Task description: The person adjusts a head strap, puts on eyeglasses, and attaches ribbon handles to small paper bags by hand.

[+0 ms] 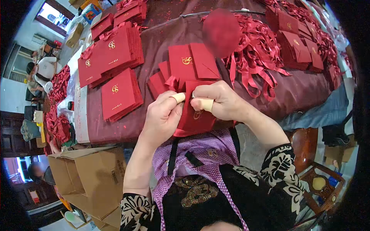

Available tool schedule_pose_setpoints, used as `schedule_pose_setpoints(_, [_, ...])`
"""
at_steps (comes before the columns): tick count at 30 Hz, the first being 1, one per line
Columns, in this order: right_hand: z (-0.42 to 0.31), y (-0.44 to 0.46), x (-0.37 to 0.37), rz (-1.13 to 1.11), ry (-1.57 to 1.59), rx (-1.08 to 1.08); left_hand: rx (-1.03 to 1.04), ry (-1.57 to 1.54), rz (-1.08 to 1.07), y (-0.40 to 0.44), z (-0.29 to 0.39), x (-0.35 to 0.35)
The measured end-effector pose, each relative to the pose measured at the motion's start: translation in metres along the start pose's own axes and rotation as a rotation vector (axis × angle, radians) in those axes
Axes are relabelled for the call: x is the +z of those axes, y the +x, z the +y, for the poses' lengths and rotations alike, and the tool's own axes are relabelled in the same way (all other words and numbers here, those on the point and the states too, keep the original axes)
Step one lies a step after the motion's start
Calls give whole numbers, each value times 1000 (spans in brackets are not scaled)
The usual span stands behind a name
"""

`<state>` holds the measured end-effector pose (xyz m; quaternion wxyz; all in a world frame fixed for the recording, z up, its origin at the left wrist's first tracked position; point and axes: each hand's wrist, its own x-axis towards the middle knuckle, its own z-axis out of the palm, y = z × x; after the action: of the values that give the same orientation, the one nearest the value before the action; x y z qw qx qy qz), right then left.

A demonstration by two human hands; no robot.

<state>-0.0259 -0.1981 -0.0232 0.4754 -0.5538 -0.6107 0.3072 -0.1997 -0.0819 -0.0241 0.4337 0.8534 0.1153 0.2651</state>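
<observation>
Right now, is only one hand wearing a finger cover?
No, a pale finger cover shows on both the left hand and the right hand at the red bag.

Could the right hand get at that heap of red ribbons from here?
Probably yes: the ribbon heap lies just beyond the right hand, and nothing visible stands between them. The hand appears to be gripping a red bag, though, so it would likely need to let go first.

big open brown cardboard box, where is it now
The box is at lower left in the head view, beside the person's left forearm, below the edge of the maroon cloth-covered table.
</observation>
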Motion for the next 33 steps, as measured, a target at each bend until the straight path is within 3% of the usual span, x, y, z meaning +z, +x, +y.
schedule_pose_setpoints(3, [-6,-2,0,16,-52,46,42,51,11,2,0,3])
schedule_pose_setpoints(5, [-14,-2,-5,-80,-434,43,52,76,25,2,1,6])
schedule_pose_setpoints(8, [-40,7,-32,-246,-492,300,-21,41,7,2,-1,8])
schedule_pose_setpoints(10, [-26,10,-30,79,-407,-9,-6,104,44,2,0,6])
schedule_pose_setpoints(14, [-21,13,-25,-12,-491,-94,20,107,27,5,-5,11])
schedule_pose_setpoints(16, [-13,19,-22,-26,-399,-171,-54,0,27,8,-2,8])
schedule_pose_setpoints(17, [-17,16,-27,-100,-382,-20,-115,-51,43,7,-2,6])
schedule_pose_setpoints(26, [-17,15,-45,-168,-216,59,-464,-829,244,13,-30,-28])
schedule_pose_setpoints(28, [-17,11,-52,-134,-208,116,-513,-777,444,18,-24,-38])
schedule_pose_setpoints(30, [-6,9,-52,-76,-213,71,-498,-804,430,14,-31,-50])
schedule_pose_setpoints(32, [-5,11,-53,-72,-238,101,-297,-189,326,9,-35,-53])
schedule_pose_setpoints(33, [-5,11,-54,-64,-265,136,-273,-112,323,7,-23,-53])
